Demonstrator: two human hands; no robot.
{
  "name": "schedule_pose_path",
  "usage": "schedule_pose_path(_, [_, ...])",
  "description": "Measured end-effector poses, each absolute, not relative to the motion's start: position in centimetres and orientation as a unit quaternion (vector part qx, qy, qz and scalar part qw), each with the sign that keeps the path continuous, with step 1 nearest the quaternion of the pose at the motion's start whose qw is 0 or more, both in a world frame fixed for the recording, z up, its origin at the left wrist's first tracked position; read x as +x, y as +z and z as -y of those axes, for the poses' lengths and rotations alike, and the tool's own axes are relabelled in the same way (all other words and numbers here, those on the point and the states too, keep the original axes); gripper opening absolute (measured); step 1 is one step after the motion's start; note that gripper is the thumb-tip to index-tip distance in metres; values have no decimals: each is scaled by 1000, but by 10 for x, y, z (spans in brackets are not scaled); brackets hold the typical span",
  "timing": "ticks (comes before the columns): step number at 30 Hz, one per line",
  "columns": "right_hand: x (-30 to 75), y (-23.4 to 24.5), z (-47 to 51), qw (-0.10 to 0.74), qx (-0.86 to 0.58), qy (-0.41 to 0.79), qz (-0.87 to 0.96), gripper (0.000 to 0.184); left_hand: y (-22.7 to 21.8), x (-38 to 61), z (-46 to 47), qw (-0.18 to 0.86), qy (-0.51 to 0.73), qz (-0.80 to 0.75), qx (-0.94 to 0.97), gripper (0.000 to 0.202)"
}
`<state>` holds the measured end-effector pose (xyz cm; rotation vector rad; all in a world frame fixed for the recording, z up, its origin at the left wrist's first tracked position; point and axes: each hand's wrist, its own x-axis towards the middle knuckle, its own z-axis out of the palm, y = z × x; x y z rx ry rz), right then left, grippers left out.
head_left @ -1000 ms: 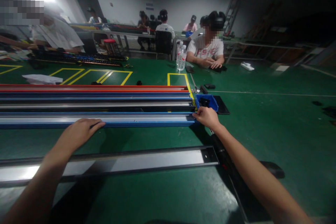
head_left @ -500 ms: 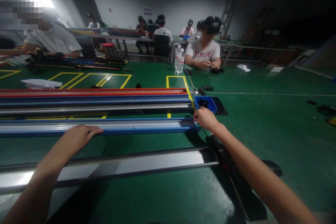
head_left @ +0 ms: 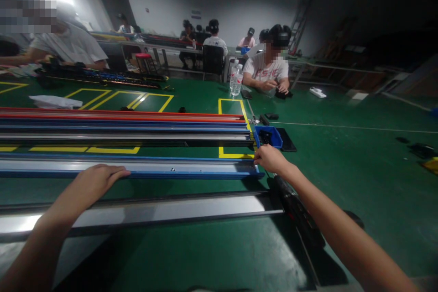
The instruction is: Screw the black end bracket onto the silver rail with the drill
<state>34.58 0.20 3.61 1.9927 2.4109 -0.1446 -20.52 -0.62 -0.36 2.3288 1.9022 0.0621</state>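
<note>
A long blue-edged metal channel (head_left: 212,165) lies across the bench, its right end close to my right hand. My left hand (head_left: 99,179) is laid over the channel's near edge and grips it, the thumb pointing right. My right hand (head_left: 272,159) is closed at the channel's right end, its fingertips pressed together. Whatever is between them is too small or hidden to make out. Two small dark marks show on the channel floor between my hands. Closer to me lies a black-edged channel (head_left: 191,210), touched by neither hand.
Beyond are red-edged (head_left: 164,116) and other channels. A blue bin (head_left: 275,139) of black parts stands by my right hand. Under my right forearm lies a black tool (head_left: 297,210). Across the bench are water bottles (head_left: 236,80) and a co-worker (head_left: 270,64); another sits far left.
The view has shifted slightly. My left hand stays on the blue-edged channel, and my right hand stays closed at its end. The channel appears slightly lower in view.
</note>
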Motion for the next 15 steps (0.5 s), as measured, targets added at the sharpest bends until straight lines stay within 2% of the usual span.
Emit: schedule_pose_path(15, [344, 40, 15, 24, 613, -70, -787, 13, -9, -216, 27, 91, -18, -648, 756, 50])
